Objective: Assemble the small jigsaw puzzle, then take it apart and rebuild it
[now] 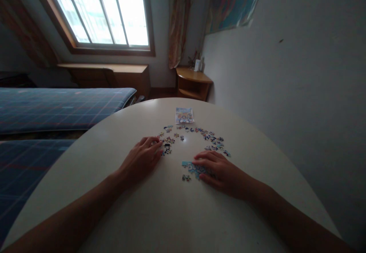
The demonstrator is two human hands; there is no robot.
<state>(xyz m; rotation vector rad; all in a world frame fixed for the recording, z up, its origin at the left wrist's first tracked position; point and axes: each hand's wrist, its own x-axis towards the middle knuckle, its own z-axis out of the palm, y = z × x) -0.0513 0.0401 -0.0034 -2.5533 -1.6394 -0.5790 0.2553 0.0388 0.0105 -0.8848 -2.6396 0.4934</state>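
Note:
My right hand (219, 169) rests with its fingers spread over a joined patch of light-blue jigsaw puzzle (187, 164), hiding much of it. Just in front of that patch lies a small joined puzzle bit (186, 178). At the left end of the arc of loose pieces, my left hand (145, 152) lies on the table, fingers stretched and tips touching or covering pieces there. Close by its fingertips are several dark and coloured puzzle pieces (167, 150). More loose puzzle pieces (212, 136) curve round to the right, beyond my right hand.
The round white table (160, 207) carries a printed picture sheet (184, 115) behind the pieces. A bed with a blue plaid mattress (63, 106) stands left. A wooden corner shelf (194, 74) is beyond the table, and a white wall (286, 93) rises at right.

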